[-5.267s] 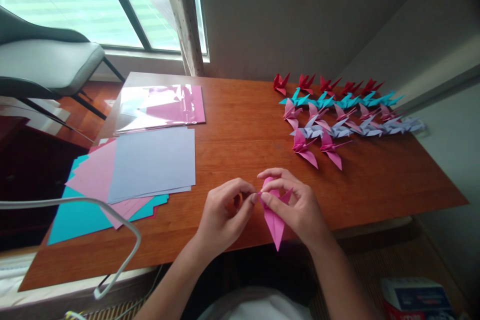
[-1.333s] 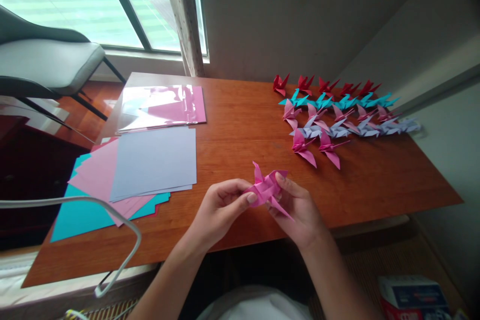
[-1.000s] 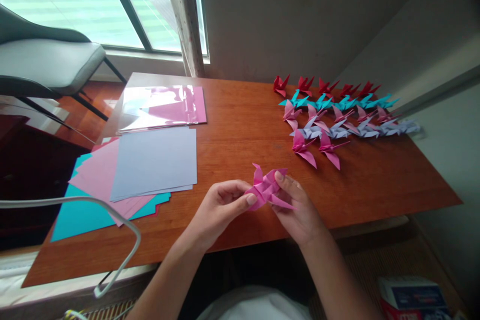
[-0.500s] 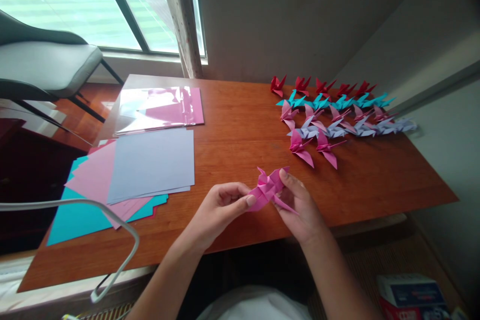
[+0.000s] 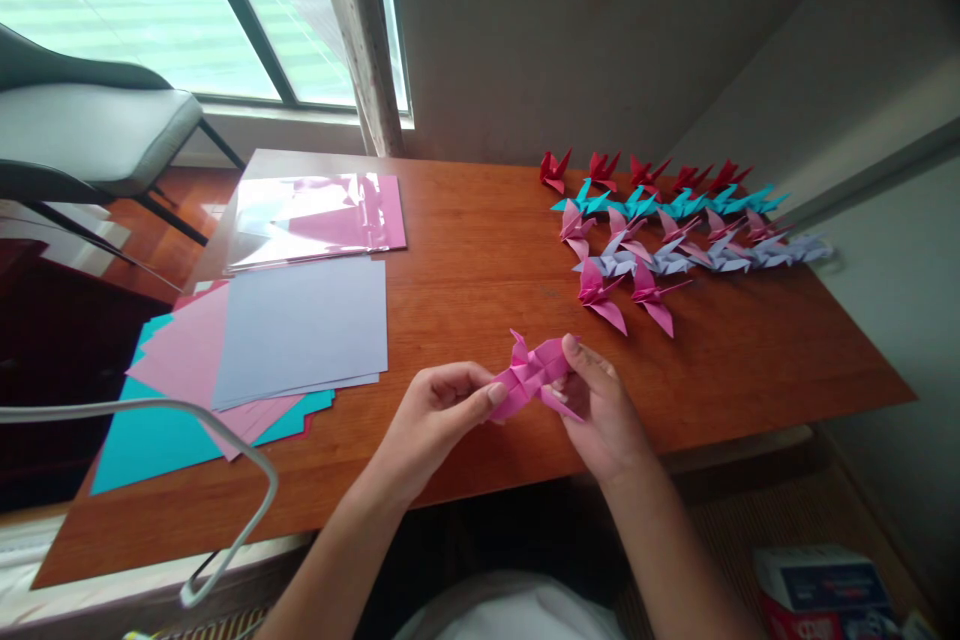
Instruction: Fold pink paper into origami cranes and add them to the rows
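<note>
A bright pink paper crane (image 5: 531,375) is held in the air over the table's front edge, its wings spread to both sides. My left hand (image 5: 448,412) pinches the left wing between thumb and fingers. The right wing is gripped by my right hand (image 5: 602,405), thumb on top; the fingers beneath are partly hidden. Beyond my right hand, two finished pink cranes (image 5: 600,298) stand on the table, in front of rows of lilac cranes (image 5: 671,262), light pink cranes (image 5: 622,230), turquoise cranes (image 5: 637,205) and red cranes (image 5: 645,172).
On the wooden table (image 5: 465,270), lilac paper sheets (image 5: 304,330) overlap pink and turquoise sheets (image 5: 165,440) at the left. Behind them lies a clear packet of pink paper (image 5: 319,220). A white cable (image 5: 187,407) curves across the lower left. A chair (image 5: 97,130) stands beyond the table.
The crane's wings have been drawn flatter and wider apart, so its middle looks more opened out. Both hands keep their hold and have barely shifted.
</note>
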`<state>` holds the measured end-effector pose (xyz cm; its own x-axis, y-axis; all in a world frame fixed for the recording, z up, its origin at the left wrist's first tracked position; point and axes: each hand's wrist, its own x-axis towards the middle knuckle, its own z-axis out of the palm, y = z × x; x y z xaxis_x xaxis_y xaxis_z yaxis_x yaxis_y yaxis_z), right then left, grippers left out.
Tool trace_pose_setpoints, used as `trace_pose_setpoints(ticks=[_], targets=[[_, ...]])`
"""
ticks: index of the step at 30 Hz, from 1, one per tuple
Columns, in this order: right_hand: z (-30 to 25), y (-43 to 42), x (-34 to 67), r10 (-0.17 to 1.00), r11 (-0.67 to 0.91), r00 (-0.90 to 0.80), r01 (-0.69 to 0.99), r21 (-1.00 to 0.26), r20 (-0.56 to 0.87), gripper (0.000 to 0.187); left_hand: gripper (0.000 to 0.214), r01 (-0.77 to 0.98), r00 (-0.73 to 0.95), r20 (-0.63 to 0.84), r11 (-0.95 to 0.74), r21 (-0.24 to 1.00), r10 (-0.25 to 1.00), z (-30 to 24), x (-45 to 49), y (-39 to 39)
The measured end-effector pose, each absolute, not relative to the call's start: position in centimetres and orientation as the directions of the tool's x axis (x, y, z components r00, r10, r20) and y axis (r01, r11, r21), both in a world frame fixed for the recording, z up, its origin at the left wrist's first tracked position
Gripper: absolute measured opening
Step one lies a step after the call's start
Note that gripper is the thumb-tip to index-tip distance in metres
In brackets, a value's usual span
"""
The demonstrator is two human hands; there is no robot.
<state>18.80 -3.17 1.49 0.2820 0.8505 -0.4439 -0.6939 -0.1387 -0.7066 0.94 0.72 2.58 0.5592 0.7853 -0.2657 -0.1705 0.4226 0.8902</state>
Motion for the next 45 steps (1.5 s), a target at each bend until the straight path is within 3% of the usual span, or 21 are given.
trace_pose_setpoints(ticks=[10, 21, 29, 45], targets=[[1.66, -3.07, 18.51, 0.837, -0.127, 0.270, -0.751, -0.648, -0.477, 0.035, 0.024, -0.168, 0.569, -0.264, 0.424, 0.890, 0.779, 2.63, 0.88, 0.72], [1.94, -3.24, 18.87, 0.847, -0.109, 0.336, -0.650, -0.752, -0.413, 0.035, 0.029, -0.095, 0.581, -0.285, 0.412, 0.906, 0.762, 2.61, 1.19, 0.73], [1.91, -3.08, 18.63, 0.816, -0.081, 0.367, -0.694, -0.716, -0.447, 0.031, 0.030, -0.115, 0.585, -0.303, 0.447, 0.887, 0.752, 2.76, 0.98, 0.70], [1.91, -3.07, 18.62, 0.820, -0.100, 0.379, -0.643, -0.759, -0.428, 0.035, 0.038, -0.098, 0.574, -0.300, 0.428, 0.898, 0.762, 2.90, 0.98, 0.64]])
